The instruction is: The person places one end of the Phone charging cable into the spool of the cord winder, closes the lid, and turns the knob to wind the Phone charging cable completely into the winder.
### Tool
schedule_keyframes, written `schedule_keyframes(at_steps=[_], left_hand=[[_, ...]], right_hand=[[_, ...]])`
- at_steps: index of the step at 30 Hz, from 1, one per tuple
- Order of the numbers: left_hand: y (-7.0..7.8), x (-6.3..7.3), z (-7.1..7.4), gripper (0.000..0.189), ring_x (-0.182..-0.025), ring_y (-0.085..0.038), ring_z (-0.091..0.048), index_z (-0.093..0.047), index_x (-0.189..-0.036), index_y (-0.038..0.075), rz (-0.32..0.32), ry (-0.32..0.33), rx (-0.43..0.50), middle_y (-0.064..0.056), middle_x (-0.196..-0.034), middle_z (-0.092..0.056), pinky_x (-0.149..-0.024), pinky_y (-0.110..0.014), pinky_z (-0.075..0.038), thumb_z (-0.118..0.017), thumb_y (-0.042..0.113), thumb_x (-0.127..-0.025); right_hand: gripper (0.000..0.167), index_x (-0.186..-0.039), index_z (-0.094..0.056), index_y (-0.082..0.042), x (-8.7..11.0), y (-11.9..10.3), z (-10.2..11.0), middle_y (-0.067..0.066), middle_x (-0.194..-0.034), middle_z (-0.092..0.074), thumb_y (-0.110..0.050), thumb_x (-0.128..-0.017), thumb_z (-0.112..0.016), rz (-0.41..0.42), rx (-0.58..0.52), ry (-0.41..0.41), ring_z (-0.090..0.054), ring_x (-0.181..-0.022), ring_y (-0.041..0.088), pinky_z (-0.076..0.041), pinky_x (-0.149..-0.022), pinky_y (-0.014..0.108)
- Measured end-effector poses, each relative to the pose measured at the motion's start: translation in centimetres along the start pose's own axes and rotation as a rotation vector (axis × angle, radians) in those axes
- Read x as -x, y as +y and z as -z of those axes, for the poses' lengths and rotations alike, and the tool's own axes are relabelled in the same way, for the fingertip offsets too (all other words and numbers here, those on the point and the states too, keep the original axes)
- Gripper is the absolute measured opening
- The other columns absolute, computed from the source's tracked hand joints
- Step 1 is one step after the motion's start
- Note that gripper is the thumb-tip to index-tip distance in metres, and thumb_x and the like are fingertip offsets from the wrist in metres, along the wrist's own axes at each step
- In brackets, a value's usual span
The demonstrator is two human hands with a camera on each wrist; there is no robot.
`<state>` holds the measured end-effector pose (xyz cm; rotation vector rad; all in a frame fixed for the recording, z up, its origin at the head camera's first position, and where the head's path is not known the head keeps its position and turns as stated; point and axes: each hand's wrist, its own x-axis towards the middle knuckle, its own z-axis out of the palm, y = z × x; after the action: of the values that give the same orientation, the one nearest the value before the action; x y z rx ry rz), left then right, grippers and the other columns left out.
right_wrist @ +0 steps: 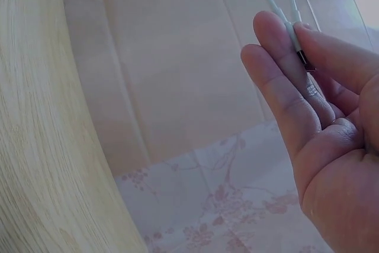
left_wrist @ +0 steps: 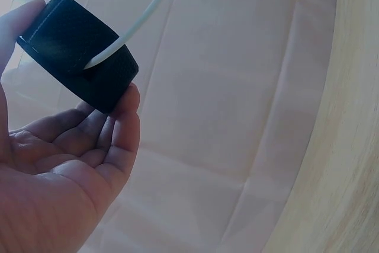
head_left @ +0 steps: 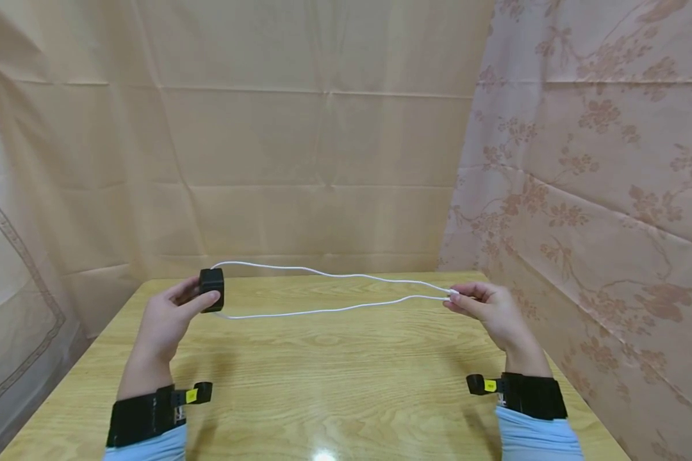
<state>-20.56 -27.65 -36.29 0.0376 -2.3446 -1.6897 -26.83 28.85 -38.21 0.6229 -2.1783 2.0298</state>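
Above the table, my left hand (head_left: pixel 164 320) grips a small black case (head_left: pixel 211 280) between thumb and fingers. A white cable (head_left: pixel 323 312) comes out of the case at two places, and in the left wrist view one strand leaves through a hole in the black case (left_wrist: pixel 71 39). Both strands run across to my right hand (head_left: pixel 496 314), which pinches the two cable ends together between thumb and fingertips. One metal plug (right_wrist: pixel 302 58) shows past the thumb in the right wrist view; the other end is mostly hidden by the fingers. Between the hands the strands hang slightly slack, spread apart.
A wooden table (head_left: pixel 323 371) lies below both hands. Behind it hangs a beige cloth (head_left: pixel 311 141), and a flower-patterned curtain (head_left: pixel 600 160) stands along the right side. Each wrist carries a black band (head_left: pixel 144 416) with a small camera.
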Motion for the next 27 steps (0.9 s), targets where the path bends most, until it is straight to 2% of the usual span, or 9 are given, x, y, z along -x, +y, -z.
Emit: schedule_keyframes(at_steps=[9,12,16,21,27], left_hand=[[0.3,0.3,0.2,0.082,-0.12,-0.012,-0.052,-0.035,-0.157,0.001,-0.004,-0.001,-0.009,-0.023,-0.147,-0.049,-0.11,-0.054,-0.036,-0.07,0.043,-0.096],[0.6,0.4,0.0,0.081,-0.116,-0.009,-0.054,-0.036,-0.156,0.001,-0.006,-0.001,-0.023,-0.022,-0.144,-0.051,-0.106,-0.037,-0.043,-0.071,0.043,-0.096],[1.1,0.4,-0.6,0.079,-0.113,-0.009,-0.055,-0.038,-0.155,0.0,-0.026,-0.019,-0.047,-0.022,-0.141,-0.053,-0.089,-0.017,-0.044,-0.071,0.041,-0.096],[1.6,0.4,-1.5,0.078,-0.118,-0.021,-0.055,-0.04,-0.154,0.0,-0.046,-0.058,-0.071,-0.021,-0.139,-0.056,-0.09,-0.021,-0.044,-0.072,0.041,-0.096],[1.9,0.2,-2.9,0.077,-0.118,-0.031,-0.058,-0.044,-0.152,0.0,-0.087,-0.111,-0.125,-0.021,-0.134,-0.06,-0.09,-0.031,-0.048,-0.075,0.04,-0.094]], right_hand=[[0.028,-0.115,-0.056,0.025,0.1,0.0,0.0,0.011,-0.099,-0.07,0.004,-0.098,-0.064,0.006,0.032,-0.003,-0.074,-0.09,0.018,-0.057,-0.085,0.033],[0.028,-0.117,-0.057,0.023,0.0,0.0,-0.4,0.015,-0.101,-0.069,0.002,-0.099,-0.064,-0.025,0.076,-0.005,-0.074,-0.09,0.019,-0.057,-0.084,0.033],[0.03,-0.12,-0.06,0.019,-0.2,0.0,-1.4,0.021,-0.105,-0.068,-0.002,-0.098,-0.066,-0.08,0.159,-0.004,-0.074,-0.09,0.019,-0.058,-0.083,0.032],[0.03,-0.121,-0.067,0.012,-0.6,0.1,-3.2,0.019,-0.103,-0.071,-0.008,-0.098,-0.068,-0.134,0.298,-0.006,-0.074,-0.089,0.022,-0.058,-0.081,0.03],[0.024,-0.116,-0.073,0.003,-1.2,0.8,-5.7,0.01,-0.1,-0.073,-0.012,-0.097,-0.071,-0.181,0.458,-0.033,-0.074,-0.084,0.021,-0.059,-0.078,0.032]])
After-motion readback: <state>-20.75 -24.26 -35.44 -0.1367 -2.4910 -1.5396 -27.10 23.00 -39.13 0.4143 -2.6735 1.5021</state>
